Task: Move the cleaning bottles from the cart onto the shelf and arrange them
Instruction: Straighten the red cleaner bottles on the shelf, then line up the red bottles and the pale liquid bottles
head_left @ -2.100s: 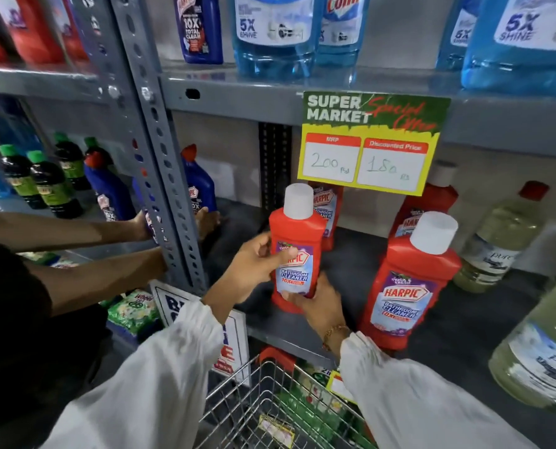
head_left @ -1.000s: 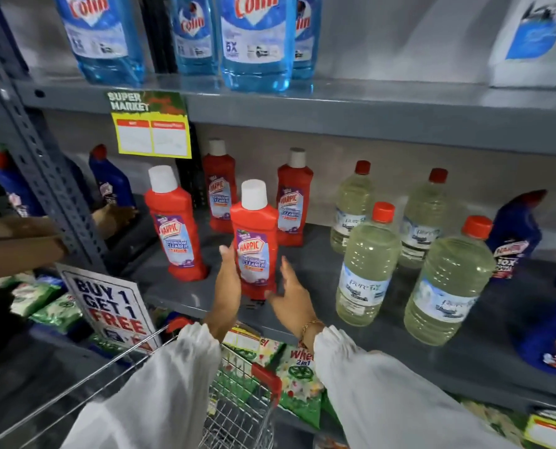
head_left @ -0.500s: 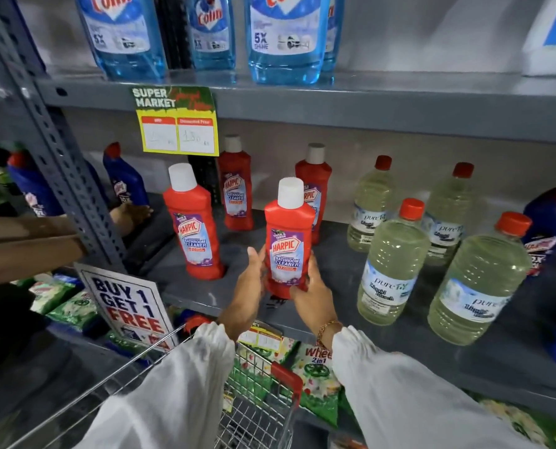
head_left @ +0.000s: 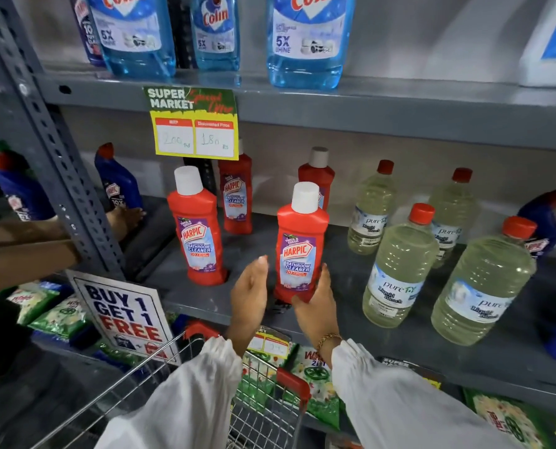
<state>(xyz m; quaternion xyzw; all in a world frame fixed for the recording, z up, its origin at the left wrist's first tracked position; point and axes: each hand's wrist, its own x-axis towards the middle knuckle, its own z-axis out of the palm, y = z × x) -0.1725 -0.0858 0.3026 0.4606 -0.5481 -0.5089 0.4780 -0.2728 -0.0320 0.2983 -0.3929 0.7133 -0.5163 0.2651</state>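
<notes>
The grey metal shelf (head_left: pixel 351 264) carries the stock; my wire cart with its red handle (head_left: pixel 271 413) sits near, below its front edge. The red plastic Harpic bottle with the white cap (head_left: pixel 299 244) stands upright near that edge, right of a matching red bottle (head_left: pixel 197 234). My left hand (head_left: pixel 249 293) is spread, just clear of it; my right hand (head_left: pixel 313 301), fingers loose, touches its base. I should square its label forward and line it up with its neighbour.
</notes>
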